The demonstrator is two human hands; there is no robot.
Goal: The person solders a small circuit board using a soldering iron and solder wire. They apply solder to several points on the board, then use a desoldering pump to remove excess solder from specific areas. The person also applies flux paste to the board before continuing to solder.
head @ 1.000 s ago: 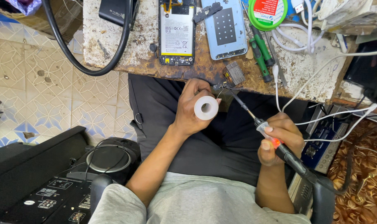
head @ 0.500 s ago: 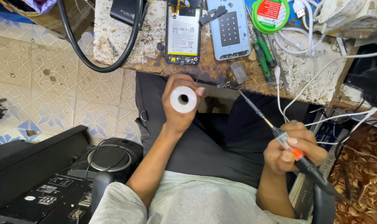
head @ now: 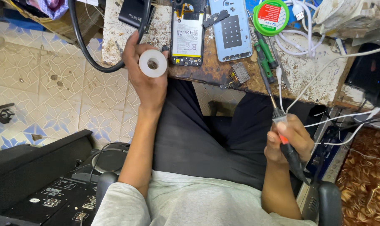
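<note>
My left hand (head: pixel 146 79) grips a small white spool of solder wire (head: pixel 153 63), raised near the front left edge of the worn workbench (head: pixel 215 71). My right hand (head: pixel 288 138) holds a soldering iron (head: pixel 282 125) by its orange and black handle; its metal tip points up toward the bench edge. An opened phone with its battery showing (head: pixel 188 31) lies on the bench just right of the spool. Beside it rests a light blue phone back cover (head: pixel 231 27).
Green-handled screwdrivers (head: pixel 263 52), a round green tin (head: pixel 270 16) and white cables (head: pixel 307 29) lie on the bench's right part. A thick black hose (head: pixel 83 46) loops at the left. A black audio device (head: pixel 52 188) sits on the tiled floor at lower left.
My left hand has carried the spool up and left, from my lap to the bench's front edge. My right hand has swung the iron more upright and moved slightly right.
</note>
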